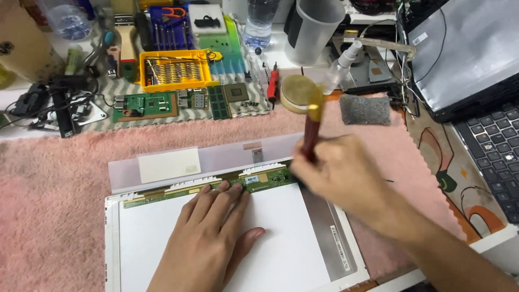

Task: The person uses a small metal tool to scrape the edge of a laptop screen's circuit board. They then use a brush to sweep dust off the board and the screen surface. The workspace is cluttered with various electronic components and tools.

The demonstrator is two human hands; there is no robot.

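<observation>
A left hand (pixel 208 238) lies flat, fingers (pixel 227 196) spread, on a white display panel (pixel 281 254); at the panel's top edge, the right hand (pixel 338 176) grips a red-handled brush (pixel 309 132).

beyond the grip, a yellow plastic tray of metal springs (pixel 174 70) sits beside small green circuit boards (pixel 145 104) and a clear plastic water bottle (pixel 259 22). right of the grip lie a grey speckled sponge (pixel 365 110) and a black laptop keyboard (pixel 494 148).
</observation>
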